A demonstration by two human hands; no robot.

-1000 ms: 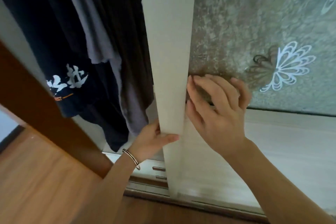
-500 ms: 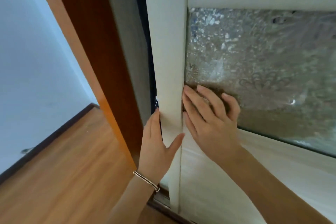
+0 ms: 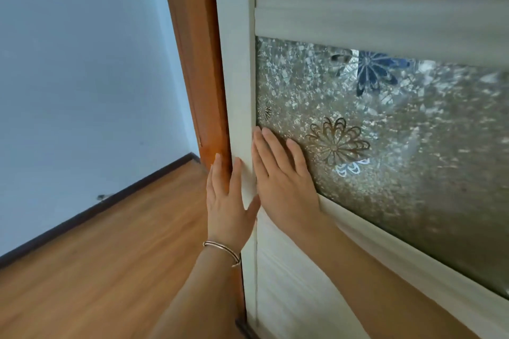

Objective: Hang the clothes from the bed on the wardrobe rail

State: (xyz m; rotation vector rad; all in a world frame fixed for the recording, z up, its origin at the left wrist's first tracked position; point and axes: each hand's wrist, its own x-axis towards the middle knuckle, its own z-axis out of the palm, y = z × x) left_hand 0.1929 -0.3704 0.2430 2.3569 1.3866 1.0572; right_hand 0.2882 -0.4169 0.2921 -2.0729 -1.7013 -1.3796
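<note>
We see the sliding door's stile running down the middle, with the wooden side post just left of it and against it. The wall lies further left, meeting the floor at the skirting board. Right of the stile, the glass panel sits between 2 slatted panels, the upper panel and the lower panel. Our left grip lies flat over the seam between post and stile. Our right grip lies flat just beside it, on the glass panel's lower left corner. A bracelet circles the left wrist.
</note>
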